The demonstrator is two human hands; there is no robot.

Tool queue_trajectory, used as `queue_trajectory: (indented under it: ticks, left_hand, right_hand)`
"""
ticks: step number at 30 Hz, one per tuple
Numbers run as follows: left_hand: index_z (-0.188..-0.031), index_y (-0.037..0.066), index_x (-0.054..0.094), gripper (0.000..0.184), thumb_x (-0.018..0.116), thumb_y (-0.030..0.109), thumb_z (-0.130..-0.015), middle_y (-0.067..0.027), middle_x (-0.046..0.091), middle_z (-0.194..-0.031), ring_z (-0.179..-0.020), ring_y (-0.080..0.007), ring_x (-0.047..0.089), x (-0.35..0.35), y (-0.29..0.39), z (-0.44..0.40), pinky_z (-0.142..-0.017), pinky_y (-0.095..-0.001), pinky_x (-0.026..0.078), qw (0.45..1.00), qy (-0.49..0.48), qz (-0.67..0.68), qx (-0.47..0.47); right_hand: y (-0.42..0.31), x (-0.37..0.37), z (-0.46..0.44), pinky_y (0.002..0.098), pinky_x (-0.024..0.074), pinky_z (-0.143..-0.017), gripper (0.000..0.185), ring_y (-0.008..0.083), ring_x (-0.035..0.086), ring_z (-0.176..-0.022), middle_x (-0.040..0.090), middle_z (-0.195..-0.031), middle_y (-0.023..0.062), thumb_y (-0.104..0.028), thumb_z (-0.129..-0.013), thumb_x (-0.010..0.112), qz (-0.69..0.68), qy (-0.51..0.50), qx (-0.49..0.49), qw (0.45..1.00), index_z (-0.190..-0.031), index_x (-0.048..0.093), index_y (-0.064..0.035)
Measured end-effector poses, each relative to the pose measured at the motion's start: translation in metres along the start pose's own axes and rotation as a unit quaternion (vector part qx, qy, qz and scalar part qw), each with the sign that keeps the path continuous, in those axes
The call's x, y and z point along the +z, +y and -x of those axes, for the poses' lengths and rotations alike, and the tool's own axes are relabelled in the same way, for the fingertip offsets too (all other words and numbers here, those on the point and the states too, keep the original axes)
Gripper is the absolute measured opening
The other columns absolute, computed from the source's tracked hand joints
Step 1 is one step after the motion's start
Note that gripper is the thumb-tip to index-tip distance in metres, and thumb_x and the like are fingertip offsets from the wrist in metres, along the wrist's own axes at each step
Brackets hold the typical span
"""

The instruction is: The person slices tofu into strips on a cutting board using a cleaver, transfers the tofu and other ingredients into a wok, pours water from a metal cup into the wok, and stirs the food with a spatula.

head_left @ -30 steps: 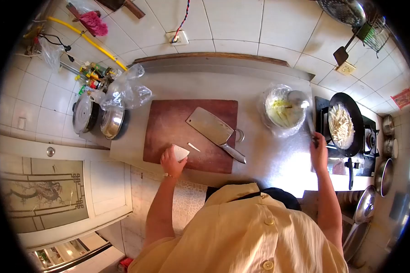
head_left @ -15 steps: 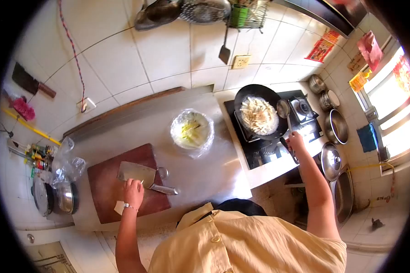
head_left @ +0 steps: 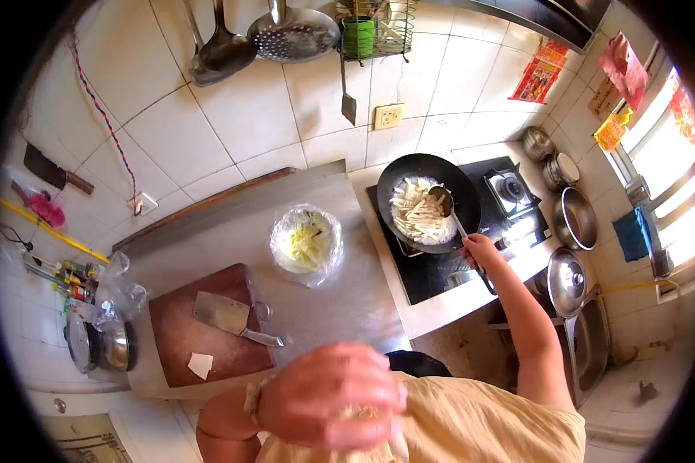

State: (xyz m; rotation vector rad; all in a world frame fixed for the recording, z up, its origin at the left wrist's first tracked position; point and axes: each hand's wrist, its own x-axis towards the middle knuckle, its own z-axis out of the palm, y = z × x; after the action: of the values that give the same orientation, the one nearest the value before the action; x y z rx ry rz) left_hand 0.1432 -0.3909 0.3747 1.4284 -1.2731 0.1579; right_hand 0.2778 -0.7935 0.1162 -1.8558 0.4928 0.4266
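Note:
In the wok (head_left: pixel 459 181) on the stove lie many pale cut strips (head_left: pixel 421 216) in whitish liquid. My right hand (head_left: pixel 480 251) is closed round the handle of a ladle (head_left: pixel 443 202), whose bowl rests among the strips. Close to the camera, in front of my chest, my left hand (head_left: pixel 332 397) is raised with its fingers curled; they are blurred, and whatever they hold is hidden. A cleaver (head_left: pixel 222 312) lies flat on the brown cutting board (head_left: pixel 185 339), with a pale flat piece (head_left: pixel 201 364) near the board's front edge.
A plastic-covered bowl (head_left: pixel 307 243) of pale green strips stands between board and stove. Right of the stove are a metal basin (head_left: pixel 575 218), a lidded pot (head_left: pixel 565 282) and a sink (head_left: pixel 594 347). Ladles and a skimmer (head_left: pixel 297 35) hang on the wall.
My left hand has left the cleaver and board and come up toward the camera. The ladle's bowl has gone from the wok's right side into the strips. The view has shifted slightly.

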Motion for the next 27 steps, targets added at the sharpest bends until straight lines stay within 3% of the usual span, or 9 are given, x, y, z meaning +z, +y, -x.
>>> queue_trajectory:
  ticks: [3, 6, 9, 15, 18, 21, 22, 24, 27]
  left_hand:
    - [-0.080, 0.002, 0.059, 0.007, 0.060, 0.005, -0.086, -0.0135, 0.065, -0.092, -0.079, -0.0277, 0.064, 0.025, 0.003, -0.017, -0.072, -0.0426, 0.052, 0.998, 0.044, -0.007, 0.040]
    - [-0.075, 0.005, 0.067, 0.013, 0.075, 0.012, -0.068, -0.0090, 0.063, -0.082, -0.065, -0.0231, 0.060, 0.058, -0.018, -0.042, -0.064, -0.0377, 0.050, 0.852, 0.372, 0.026, 0.367]
    - [-0.076, 0.006, 0.066, 0.015, 0.076, 0.011, -0.066, -0.0091, 0.063, -0.083, -0.067, -0.0233, 0.061, 0.038, 0.008, -0.026, -0.065, -0.0390, 0.051, 0.977, 0.154, 0.071, 0.128]
    - [-0.074, 0.006, 0.065, 0.015, 0.077, 0.012, -0.068, -0.0085, 0.062, -0.085, -0.067, -0.0224, 0.060, 0.040, 0.016, -0.027, -0.066, -0.0389, 0.051, 0.987, 0.133, 0.015, 0.084]
    - [-0.075, 0.005, 0.064, 0.016, 0.076, 0.015, -0.071, -0.0074, 0.061, -0.084, -0.066, -0.0219, 0.060, 0.057, 0.008, -0.034, -0.062, -0.0377, 0.050, 0.982, 0.173, 0.048, 0.055]
    - [-0.074, 0.004, 0.064, 0.015, 0.072, 0.017, -0.073, -0.0075, 0.061, -0.080, -0.067, -0.0218, 0.060, 0.083, -0.008, -0.040, -0.057, -0.0362, 0.049, 0.866, 0.421, 0.022, 0.269]
    - [-0.074, 0.003, 0.064, 0.014, 0.070, 0.016, -0.074, -0.0085, 0.061, -0.078, -0.066, -0.0222, 0.060, 0.069, 0.003, -0.028, -0.056, -0.0355, 0.048, 0.926, 0.330, 0.051, 0.177]
    - [-0.074, 0.002, 0.064, 0.013, 0.068, 0.015, -0.075, -0.0096, 0.061, -0.076, -0.064, -0.0226, 0.060, 0.061, 0.018, -0.029, -0.055, -0.0349, 0.047, 0.966, 0.233, 0.077, 0.084]
    - [-0.075, 0.001, 0.064, 0.008, 0.065, 0.009, -0.077, -0.0107, 0.061, -0.070, -0.059, -0.0228, 0.060, 0.061, 0.027, -0.042, -0.053, -0.0331, 0.047, 0.948, 0.299, 0.096, -0.054]
  right_hand:
    - [-0.010, 0.001, 0.052, 0.0392, 0.0476, -0.060, 0.029, 0.0299, 0.062, -0.071, 0.063, -0.083, 0.0179, -0.020, -0.092, 0.052, 0.246, 0.061, -0.133, 0.958, -0.109, 0.056, 0.0027]
    - [-0.008, 0.001, 0.074, 0.0456, 0.0461, -0.081, 0.033, 0.0423, 0.058, -0.096, 0.061, -0.097, 0.0272, -0.021, -0.090, 0.053, 0.322, -0.007, -0.188, 0.928, -0.114, 0.055, 0.0024]
    - [0.015, 0.005, 0.052, 0.0486, 0.0463, -0.078, 0.027, 0.0440, 0.058, -0.091, 0.061, -0.093, 0.0276, -0.021, -0.090, 0.053, 0.387, -0.031, -0.209, 0.898, -0.105, 0.056, 0.0020]
    - [0.028, -0.006, -0.016, 0.0507, 0.0470, -0.075, 0.019, 0.0458, 0.059, -0.086, 0.062, -0.088, 0.0276, -0.017, -0.088, 0.054, 0.384, 0.115, -0.265, 0.877, -0.095, 0.055, 0.0009]
    - [0.000, -0.024, -0.040, 0.0456, 0.0460, -0.084, 0.029, 0.0431, 0.057, -0.098, 0.062, -0.100, 0.0264, -0.020, -0.088, 0.053, 0.326, 0.169, -0.226, 0.902, -0.108, 0.059, 0.0014]
    - [-0.014, -0.038, -0.080, 0.0476, 0.0450, -0.082, 0.026, 0.0451, 0.057, -0.095, 0.062, -0.094, 0.0269, -0.020, -0.088, 0.053, 0.339, 0.194, -0.217, 0.895, -0.100, 0.060, 0.0032]
    - [-0.016, -0.041, -0.093, 0.0486, 0.0441, -0.082, 0.026, 0.0461, 0.056, -0.095, 0.062, -0.093, 0.0271, -0.019, -0.087, 0.054, 0.347, 0.182, -0.182, 0.902, -0.097, 0.060, 0.0039]
    - [0.009, -0.048, -0.127, 0.0476, 0.0491, -0.065, 0.021, 0.0399, 0.061, -0.072, 0.063, -0.080, 0.0218, -0.018, -0.089, 0.053, 0.379, 0.193, -0.284, 0.859, -0.093, 0.058, 0.0023]
    - [-0.022, -0.030, -0.092, 0.0275, 0.0337, -0.035, 0.024, 0.0101, 0.042, -0.039, 0.053, -0.064, 0.0039, -0.022, -0.093, 0.052, 0.182, 0.006, -0.057, 0.982, -0.085, 0.059, -0.0007]
